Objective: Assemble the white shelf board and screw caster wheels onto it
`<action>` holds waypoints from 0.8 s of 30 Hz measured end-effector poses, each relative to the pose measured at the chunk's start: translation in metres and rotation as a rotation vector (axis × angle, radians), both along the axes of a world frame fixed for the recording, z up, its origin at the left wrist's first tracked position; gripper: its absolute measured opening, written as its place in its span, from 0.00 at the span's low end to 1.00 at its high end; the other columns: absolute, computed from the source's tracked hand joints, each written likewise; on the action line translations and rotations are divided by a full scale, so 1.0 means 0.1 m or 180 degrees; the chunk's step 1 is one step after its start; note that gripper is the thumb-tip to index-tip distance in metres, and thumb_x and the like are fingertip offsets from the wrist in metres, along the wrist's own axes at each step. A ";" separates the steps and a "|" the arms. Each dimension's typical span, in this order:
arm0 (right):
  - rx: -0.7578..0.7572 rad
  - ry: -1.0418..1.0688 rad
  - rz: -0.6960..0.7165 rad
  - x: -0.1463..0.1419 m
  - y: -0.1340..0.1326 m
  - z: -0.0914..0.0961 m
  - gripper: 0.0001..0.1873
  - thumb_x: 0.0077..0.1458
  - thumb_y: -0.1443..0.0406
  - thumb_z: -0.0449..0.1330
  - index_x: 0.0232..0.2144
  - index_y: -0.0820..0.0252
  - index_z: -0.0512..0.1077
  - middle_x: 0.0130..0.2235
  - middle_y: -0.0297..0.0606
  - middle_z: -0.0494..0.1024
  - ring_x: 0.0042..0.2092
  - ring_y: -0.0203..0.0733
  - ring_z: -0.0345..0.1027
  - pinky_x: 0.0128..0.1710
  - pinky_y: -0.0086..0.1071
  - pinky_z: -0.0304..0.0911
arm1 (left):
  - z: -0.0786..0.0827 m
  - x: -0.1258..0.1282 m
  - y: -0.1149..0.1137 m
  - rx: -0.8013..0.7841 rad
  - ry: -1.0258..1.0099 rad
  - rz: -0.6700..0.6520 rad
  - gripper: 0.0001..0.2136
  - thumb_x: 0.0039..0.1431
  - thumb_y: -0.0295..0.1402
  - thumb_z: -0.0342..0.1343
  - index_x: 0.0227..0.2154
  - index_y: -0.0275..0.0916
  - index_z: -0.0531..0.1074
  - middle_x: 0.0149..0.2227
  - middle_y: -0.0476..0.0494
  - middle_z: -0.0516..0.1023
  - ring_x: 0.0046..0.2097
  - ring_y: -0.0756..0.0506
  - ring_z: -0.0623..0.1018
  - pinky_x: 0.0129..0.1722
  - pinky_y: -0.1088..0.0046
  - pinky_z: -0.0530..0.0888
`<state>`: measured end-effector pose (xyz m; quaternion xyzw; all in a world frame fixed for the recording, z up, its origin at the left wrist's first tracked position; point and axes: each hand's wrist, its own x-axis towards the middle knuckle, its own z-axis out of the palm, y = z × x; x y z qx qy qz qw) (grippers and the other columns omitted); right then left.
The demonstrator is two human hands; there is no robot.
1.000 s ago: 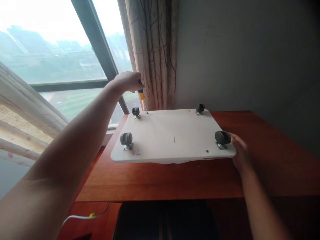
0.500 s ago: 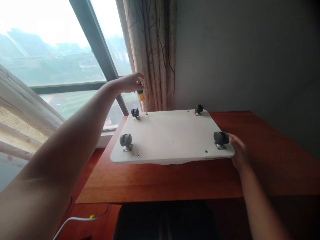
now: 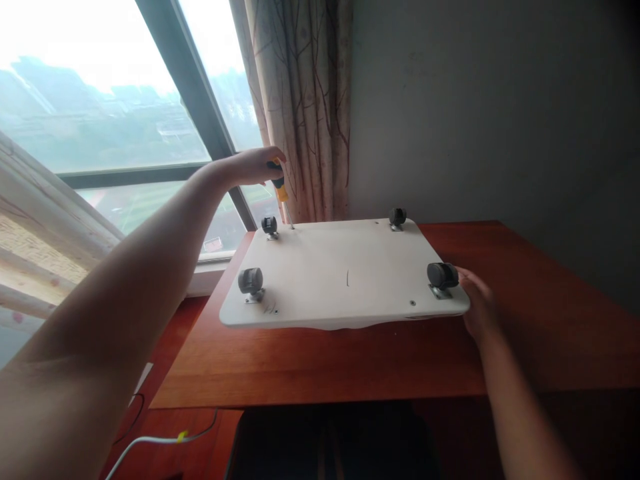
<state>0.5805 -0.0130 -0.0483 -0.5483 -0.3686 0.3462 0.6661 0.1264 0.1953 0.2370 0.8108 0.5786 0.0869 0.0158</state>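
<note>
My left hand (image 3: 263,165) is closed around the handle of a black and yellow screwdriver (image 3: 281,189). Its shaft points down, and the tip meets the far left part of a white board (image 3: 330,257), beside a caster wheel (image 3: 269,225). Black casters on metal plates stand upward at the board's corners, including the near right caster (image 3: 443,276). My right hand (image 3: 477,300) is at the board's right edge, next to that caster; the fingers curl round the edge and are partly hidden behind it. A screw hole (image 3: 413,303) shows near the front right.
The board lies on a reddish-brown wooden table (image 3: 320,373). Behind it hang a patterned curtain (image 3: 305,100) and a grey wall (image 3: 475,113). A window (image 3: 100,113) is at the left. At lower left runs a white cable (image 3: 145,440) with a yellow tie; a dark chair (image 3: 330,443) stands in front.
My left hand has turned slightly round the screwdriver handle and its forearm has shifted a little. The screwdriver tip stays at the same spot. My right hand and the board look unchanged.
</note>
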 end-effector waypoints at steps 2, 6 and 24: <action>0.0005 0.0009 -0.0015 0.00 0.00 0.00 0.23 0.49 0.49 0.69 0.42 0.58 0.80 0.41 0.38 0.82 0.39 0.43 0.72 0.35 0.31 0.62 | 0.02 0.02 -0.03 0.0150 0.0219 0.0212 0.22 0.67 0.50 0.49 0.55 0.42 0.73 0.41 0.40 0.80 0.40 0.41 0.77 0.42 0.63 0.72; -0.0035 -0.0055 -0.0056 0.00 0.00 0.00 0.25 0.49 0.48 0.68 0.43 0.58 0.80 0.42 0.38 0.82 0.39 0.44 0.72 0.35 0.32 0.61 | 0.05 0.07 -0.07 0.0574 0.0661 0.0471 0.25 0.64 0.55 0.50 0.43 0.38 0.79 0.36 0.36 0.79 0.48 0.31 0.77 0.48 0.53 0.70; -0.0032 -0.0016 -0.0026 0.01 -0.01 -0.01 0.24 0.49 0.48 0.68 0.42 0.56 0.80 0.42 0.38 0.81 0.43 0.46 0.72 0.38 0.33 0.63 | -0.01 -0.03 0.06 0.0412 0.0408 -0.0123 0.22 0.64 0.48 0.54 0.56 0.42 0.71 0.40 0.43 0.80 0.39 0.44 0.75 0.42 0.67 0.70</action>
